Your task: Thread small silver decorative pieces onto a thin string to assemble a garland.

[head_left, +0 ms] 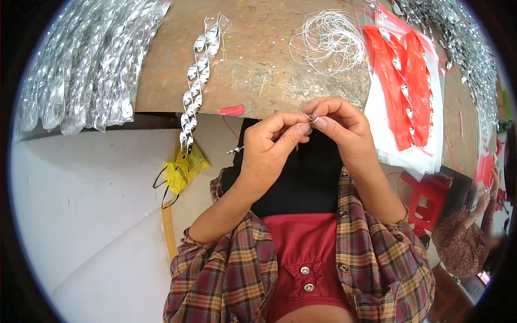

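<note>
both hands are raised at the near edge of the table (pixel 258 64), fingertips almost meeting. the left hand (pixel 270 144) is closed in a pinch, thumb against forefinger, and the right hand (pixel 347 128) pinches too, its fingers curled. between them they grip a thin white string (pixel 311 121), a short bit of it showing at the fingertips; how far it runs inside the fingers is hidden. just left of the left wrist a small silver twist (pixel 234 151) pokes out; what it joins cannot be told.

on the table, left of the hands, silver spirals (pixel 197 81) lie side by side, their near ends hanging over the edge. a red scrap (pixel 231 110) lies at that edge, between the spirals and the hands. at the far left is a row of silver strips in clear bags (pixel 97 59). beyond the hands, on the far side, sits a loose coil of white string (pixel 329 42). to the right, red plastic (pixel 385 97) with more spirals on it rests on white sheets (pixel 377 132). tinsel (pixel 458 37) is heaped at the far right, and a co-worker (pixel 463 242) is at the right.
</note>
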The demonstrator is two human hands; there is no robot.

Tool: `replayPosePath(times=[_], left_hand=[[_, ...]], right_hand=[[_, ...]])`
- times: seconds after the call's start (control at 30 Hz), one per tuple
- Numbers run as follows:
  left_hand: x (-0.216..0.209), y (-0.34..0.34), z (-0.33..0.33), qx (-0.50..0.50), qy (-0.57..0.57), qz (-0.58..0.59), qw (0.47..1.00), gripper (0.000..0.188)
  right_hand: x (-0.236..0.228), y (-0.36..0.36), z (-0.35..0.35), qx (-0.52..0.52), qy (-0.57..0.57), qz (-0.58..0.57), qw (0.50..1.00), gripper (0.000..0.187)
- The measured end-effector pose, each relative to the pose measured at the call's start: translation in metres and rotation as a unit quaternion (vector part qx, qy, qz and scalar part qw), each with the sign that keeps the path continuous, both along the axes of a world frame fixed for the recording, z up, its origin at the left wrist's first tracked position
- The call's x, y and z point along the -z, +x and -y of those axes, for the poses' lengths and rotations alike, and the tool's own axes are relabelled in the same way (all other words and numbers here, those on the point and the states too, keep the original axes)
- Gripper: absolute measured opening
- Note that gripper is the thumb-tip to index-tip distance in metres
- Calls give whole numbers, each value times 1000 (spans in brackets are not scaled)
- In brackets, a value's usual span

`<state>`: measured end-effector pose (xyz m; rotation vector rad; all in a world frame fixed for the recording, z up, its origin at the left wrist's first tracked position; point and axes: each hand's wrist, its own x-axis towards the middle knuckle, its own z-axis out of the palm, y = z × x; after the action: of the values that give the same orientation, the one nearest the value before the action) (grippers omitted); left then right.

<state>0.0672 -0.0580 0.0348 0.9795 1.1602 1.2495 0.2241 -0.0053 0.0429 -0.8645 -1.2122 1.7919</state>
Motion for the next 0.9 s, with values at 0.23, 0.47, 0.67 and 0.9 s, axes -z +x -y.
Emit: replayPosePath(times=[0.23, 0.47, 0.67, 0.9], left_hand=[[0, 0, -1, -19, -6, 85, 996, 17], [3, 1, -2, -26, -24, 101, 994, 14], [2, -1, -1, -8, -42, 61, 997, 11], [2, 6, 1, -57, 90, -214, 971, 6]], right_hand=[[10, 2, -3, -37, -32, -12, 999, 9], [5, 3, -2, -42, -45, 8, 998, 8], [3, 6, -4, -32, -32, 36, 998, 9], [-9, 2, -8, -32, 294, 247, 923, 11]])
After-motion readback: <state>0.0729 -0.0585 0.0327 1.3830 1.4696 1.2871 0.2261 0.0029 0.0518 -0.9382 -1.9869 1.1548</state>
